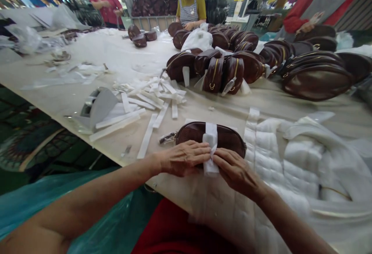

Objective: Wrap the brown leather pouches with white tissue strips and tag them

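A dark brown oval zip bag (229, 137) lies at the table's near edge, a white strip (211, 167) wrapped across its middle. My left hand (186, 157) rests against the bag's near side, its fingers together and their tips gripping the strip. From the other side, my right hand (236, 170) pinches the same strip, thumb hidden. Both sets of fingertips almost meet there. A small metal zip end with a tag (168, 138) sticks out at the bag's left end.
Loose white strips (157, 99) and a grey tape dispenser (100, 108) lie to the left. Bubble wrap (270, 145) covers the right side. Many brown bags (316, 76) are heaped behind. Co-workers stand across the table, one in a checked apron (188, 10). A teal plastic sheet (116, 207) hangs near me.
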